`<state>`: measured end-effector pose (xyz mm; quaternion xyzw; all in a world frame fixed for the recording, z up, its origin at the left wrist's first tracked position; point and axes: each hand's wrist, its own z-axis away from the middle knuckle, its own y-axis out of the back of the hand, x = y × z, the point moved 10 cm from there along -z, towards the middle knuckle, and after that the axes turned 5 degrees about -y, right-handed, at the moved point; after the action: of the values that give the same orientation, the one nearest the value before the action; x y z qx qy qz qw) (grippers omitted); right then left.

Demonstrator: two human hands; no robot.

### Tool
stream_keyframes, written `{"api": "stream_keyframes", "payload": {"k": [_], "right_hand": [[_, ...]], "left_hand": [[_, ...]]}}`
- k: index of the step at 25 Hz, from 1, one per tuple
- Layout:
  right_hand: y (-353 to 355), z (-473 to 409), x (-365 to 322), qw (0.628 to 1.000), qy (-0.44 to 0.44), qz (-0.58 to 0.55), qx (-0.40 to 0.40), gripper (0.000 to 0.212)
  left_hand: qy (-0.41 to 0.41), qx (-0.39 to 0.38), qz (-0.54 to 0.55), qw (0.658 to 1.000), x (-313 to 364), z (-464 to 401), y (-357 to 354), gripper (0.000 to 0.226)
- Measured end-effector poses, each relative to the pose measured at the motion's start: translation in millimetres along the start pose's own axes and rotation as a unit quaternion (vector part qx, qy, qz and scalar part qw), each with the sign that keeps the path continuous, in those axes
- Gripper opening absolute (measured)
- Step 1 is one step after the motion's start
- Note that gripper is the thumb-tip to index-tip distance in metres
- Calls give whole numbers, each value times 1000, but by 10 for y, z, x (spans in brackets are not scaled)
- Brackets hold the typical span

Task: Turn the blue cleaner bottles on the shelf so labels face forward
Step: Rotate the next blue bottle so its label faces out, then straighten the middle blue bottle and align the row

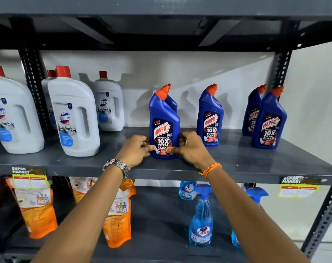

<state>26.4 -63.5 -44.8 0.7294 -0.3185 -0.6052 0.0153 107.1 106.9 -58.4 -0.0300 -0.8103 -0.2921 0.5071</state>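
Several blue cleaner bottles with orange caps stand on the dark grey shelf (237, 158). The front middle bottle (163, 118) shows its label forward, and a second blue bottle (172, 104) is mostly hidden behind it. My left hand (135, 150) and my right hand (191, 149) grip the base of the front middle bottle from either side. Another bottle (210, 116) stands to the right with its label forward. At the far right a bottle (269, 120) faces forward, partly covering one (253, 111) behind it.
White jugs with red caps (74, 114) fill the shelf's left part. The shelf below holds orange refill pouches (117, 221) and blue spray bottles (201, 224). Perforated metal uprights (33, 84) frame the rack, with a shelf board (161, 8) overhead.
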Motion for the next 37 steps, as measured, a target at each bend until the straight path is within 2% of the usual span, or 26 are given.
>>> {"api": "stream_keyframes", "payload": {"k": [11,13,14,16,17,18,19,21,23,24,26,29,32,37], "right_hand": [[-26,7,-27,1000,1,12,-6,56],[-41,35,-54,1000,4,18,-19,58],[-9,45,-44,1000,2,8,-30,61],[286,34,39,998,-6,-65,-21,60],[586,11,78,994,-3,-112,21,51],[1012,-5,154,985,1,-151,82,39],[1420,-1,244,975,-1,-168,145,31],[1938,-48,420,965,-33,-120,231,33],[1868,-244,511,977,-74,-78,182,53],[1736,-327,526,984,-85,-82,132,61],[1538,-422,503,991,-86,-87,52,65],[1428,-477,546,995,-76,-69,-7,51],[1502,-456,598,995,-71,-63,3,51],[1685,-273,714,997,-67,-44,24,44]], "left_hand": [[25,24,14,999,-1,78,17,41],[24,22,-46,998,129,175,19,38],[16,46,-113,992,215,236,63,39],[-18,174,-213,961,486,440,245,32],[-57,244,-218,943,685,579,306,23],[-97,281,-198,934,888,662,226,15],[-125,278,-155,940,1045,678,50,15],[-119,186,21,975,1166,512,-449,22],[-45,83,168,981,1134,218,-965,35],[-13,68,171,983,1100,37,-1156,40],[29,74,109,991,1034,-301,-1400,47],[50,85,35,994,950,-641,-1544,43],[36,89,18,995,881,-785,-1536,38],[8,48,75,996,920,-649,-1684,39]]}}
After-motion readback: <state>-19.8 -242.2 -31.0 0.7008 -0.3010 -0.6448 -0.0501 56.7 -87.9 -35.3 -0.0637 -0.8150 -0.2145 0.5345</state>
